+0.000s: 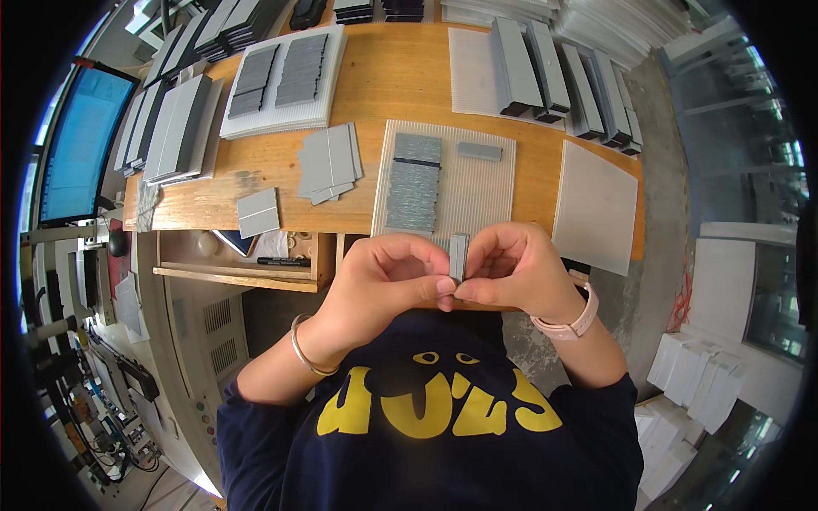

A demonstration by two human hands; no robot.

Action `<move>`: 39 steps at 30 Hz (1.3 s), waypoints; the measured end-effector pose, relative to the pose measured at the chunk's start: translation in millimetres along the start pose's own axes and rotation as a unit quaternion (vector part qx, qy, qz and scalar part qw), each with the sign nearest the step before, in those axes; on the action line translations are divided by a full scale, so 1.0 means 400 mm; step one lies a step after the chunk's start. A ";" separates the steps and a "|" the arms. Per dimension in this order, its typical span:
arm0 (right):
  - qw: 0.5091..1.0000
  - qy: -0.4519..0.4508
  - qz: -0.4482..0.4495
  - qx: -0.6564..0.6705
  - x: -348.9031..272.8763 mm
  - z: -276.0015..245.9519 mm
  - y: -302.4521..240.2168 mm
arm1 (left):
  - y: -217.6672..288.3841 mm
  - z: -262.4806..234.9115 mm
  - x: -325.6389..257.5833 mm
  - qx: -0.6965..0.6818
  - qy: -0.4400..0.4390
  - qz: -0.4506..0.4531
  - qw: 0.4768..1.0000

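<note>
**While a narrow grey bundle is pinched between two hands, matching pieces are laid out on the tabletop**

Although it is partly covered by the fingers, the narrow grey bundle (458, 254) can be seen held upright between the left hand (388, 271) and the right hand (518, 268), close to the near edge of the tabletop (379, 81). Both hands are curled, with thumbs and forefingers closed on its sides and near end; whether the bundle is also rested on anything cannot be told. A metal bangle (302, 345) is worn on the left wrist and a pale pink band (571, 319) on the right.

Just beyond the hands, a ribbed board (492, 200) is laid flat. On its left part, a long grey row of thin pieces (414, 192) is set, crossed by a dark line near the far end; on its right part, a short grey block (480, 152) is placed apart from the row. To the left, several grey cards (328, 166) are overlapped, and a single card (258, 211) is laid at the tabletop's edge, above an open drawer (204, 274) in which a black pen (284, 261) is kept. Farther off, two dark grey rows (301, 72) are supported by a pile of white boards (331, 89). Long grey stacks (517, 68) are lined up at the far right, and a pale sheet (595, 200) is laid nearer on that side.
</note>
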State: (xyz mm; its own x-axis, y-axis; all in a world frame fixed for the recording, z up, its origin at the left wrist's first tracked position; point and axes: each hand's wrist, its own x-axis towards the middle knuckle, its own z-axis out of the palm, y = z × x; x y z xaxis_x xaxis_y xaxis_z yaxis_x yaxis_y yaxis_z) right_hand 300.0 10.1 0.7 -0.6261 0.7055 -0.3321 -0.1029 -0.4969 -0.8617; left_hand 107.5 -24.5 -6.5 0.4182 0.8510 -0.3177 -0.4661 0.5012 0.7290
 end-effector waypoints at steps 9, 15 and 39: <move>0.999 -0.035 -0.029 0.019 -0.010 0.026 -0.001 | 0.001 0.004 -0.027 0.057 -0.069 0.090 0.992; 0.997 -0.045 -0.002 0.055 -0.006 0.026 0.010 | -0.004 -0.005 -0.032 0.033 -0.085 0.081 0.993; 0.750 0.236 -0.061 -0.614 0.061 -0.236 -0.057 | -0.029 -0.027 -0.006 -0.153 -0.013 0.099 0.983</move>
State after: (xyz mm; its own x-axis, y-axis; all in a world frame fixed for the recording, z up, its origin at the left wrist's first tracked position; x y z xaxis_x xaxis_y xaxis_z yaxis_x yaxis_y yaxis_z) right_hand 360.1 86.4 -24.1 -0.2974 0.9521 -0.0710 0.8344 0.2230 -0.5039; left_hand 103.6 -30.6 -20.8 0.3128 0.9346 -0.1694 -0.7512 0.3526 0.5581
